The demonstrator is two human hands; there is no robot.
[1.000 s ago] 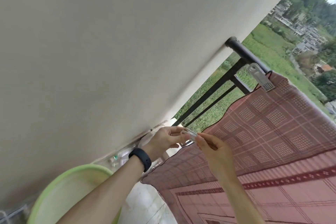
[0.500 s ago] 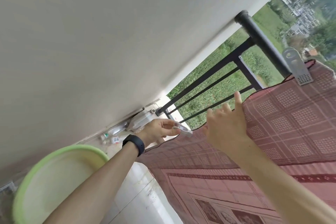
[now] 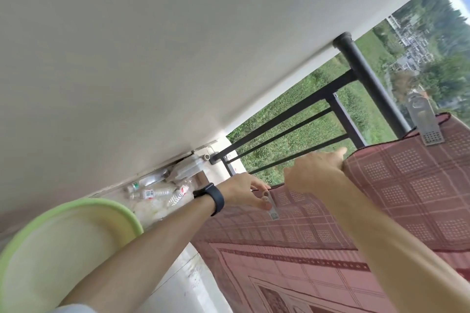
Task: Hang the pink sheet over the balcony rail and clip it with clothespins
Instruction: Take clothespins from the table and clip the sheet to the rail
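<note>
The pink checked sheet (image 3: 381,211) hangs over the black balcony rail (image 3: 366,79). A grey clothespin (image 3: 424,123) clips its corner to the rail at the upper right. My left hand (image 3: 245,192), with a dark band on the wrist, pinches a second clear-grey clothespin (image 3: 270,204) against the sheet's side edge, well below the rail. My right hand (image 3: 315,169) is a little higher on that same edge, with its fingers closed on the cloth and the index finger stretched toward the rail.
A light green basin (image 3: 76,213) sits at the lower left, under my left forearm. Several plastic bottles (image 3: 152,192) lie in the floor corner by the white wall (image 3: 152,58). Black railing bars (image 3: 292,132) run beside the sheet, with fields beyond.
My left hand has carried the clothespin onto the sheet's side edge. My right hand let go of the pin, rose, and closed on the edge nearer the rail.
</note>
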